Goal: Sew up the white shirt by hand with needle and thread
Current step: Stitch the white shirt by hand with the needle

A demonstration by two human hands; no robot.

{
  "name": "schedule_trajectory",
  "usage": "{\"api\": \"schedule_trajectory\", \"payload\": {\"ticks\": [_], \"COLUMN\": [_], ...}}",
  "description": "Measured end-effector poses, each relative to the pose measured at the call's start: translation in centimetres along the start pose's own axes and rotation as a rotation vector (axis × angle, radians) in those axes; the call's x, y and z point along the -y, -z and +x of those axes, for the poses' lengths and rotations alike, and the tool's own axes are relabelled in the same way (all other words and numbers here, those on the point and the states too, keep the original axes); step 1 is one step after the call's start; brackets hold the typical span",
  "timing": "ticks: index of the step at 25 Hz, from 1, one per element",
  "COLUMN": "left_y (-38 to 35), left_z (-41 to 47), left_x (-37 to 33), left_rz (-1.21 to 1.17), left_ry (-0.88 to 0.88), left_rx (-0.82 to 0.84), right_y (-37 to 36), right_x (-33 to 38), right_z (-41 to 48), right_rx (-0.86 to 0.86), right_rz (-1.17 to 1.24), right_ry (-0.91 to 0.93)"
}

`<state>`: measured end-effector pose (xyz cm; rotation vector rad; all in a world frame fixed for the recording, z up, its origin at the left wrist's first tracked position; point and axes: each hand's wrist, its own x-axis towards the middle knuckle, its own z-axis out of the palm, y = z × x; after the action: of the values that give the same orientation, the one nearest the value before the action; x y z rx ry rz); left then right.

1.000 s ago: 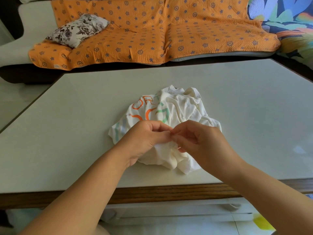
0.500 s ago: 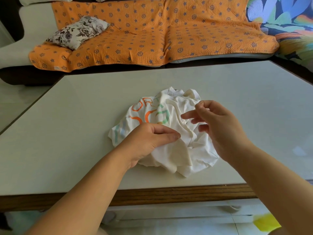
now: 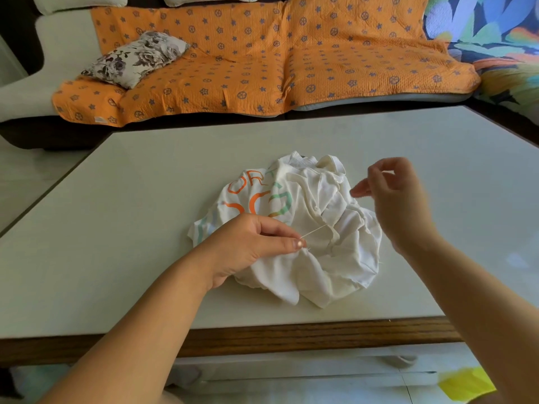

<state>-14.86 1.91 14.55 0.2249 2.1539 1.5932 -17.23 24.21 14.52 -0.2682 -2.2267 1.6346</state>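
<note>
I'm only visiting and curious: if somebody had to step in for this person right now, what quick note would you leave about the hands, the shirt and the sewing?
Left hand: pinches a fold of the white shirt, which lies crumpled on the table.
Right hand: raised to the right of the shirt, fingers curled, apparently pinching the thread, which runs taut from the fold. The needle is too small to make out.
Done: a stitch is being drawn through; I cannot tell how many are sewn.
Left: finish the seam, knot it and cut the thread.
</note>
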Motion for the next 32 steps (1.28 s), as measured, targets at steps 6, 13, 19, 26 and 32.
{"api": "schedule_trajectory", "payload": {"ticks": [6, 13, 19, 26, 32], "left_y": [0.1, 0.1, 0.1, 0.2, 0.3], "left_z": [0.0, -0.3, -0.3, -0.3, -0.3], "left_x": [-0.1, -0.2, 0.0, -0.1, -0.1], "left_rz": [-0.004, -0.017, -0.002, -0.021, -0.008], "left_ry": [0.003, -0.003, -0.001, -0.006, -0.013], "left_rx": [-0.002, -0.009, -0.003, 0.004, 0.004], "right_y": [-0.3, 0.2, -0.2, -0.1, -0.2], "right_x": [1.3, 1.8, 0.9, 0.4, 2.1], "right_z": [-2.4, -3.9, -2.3, -1.2, -4.2], "right_rx": [0.450, 0.703, 0.298, 0.263, 0.655], "right_rz": [-0.427, -0.462, -0.463, -0.667, -0.424], "right_ry": [0.285, 0.310, 0.285, 0.238, 0.283]}}
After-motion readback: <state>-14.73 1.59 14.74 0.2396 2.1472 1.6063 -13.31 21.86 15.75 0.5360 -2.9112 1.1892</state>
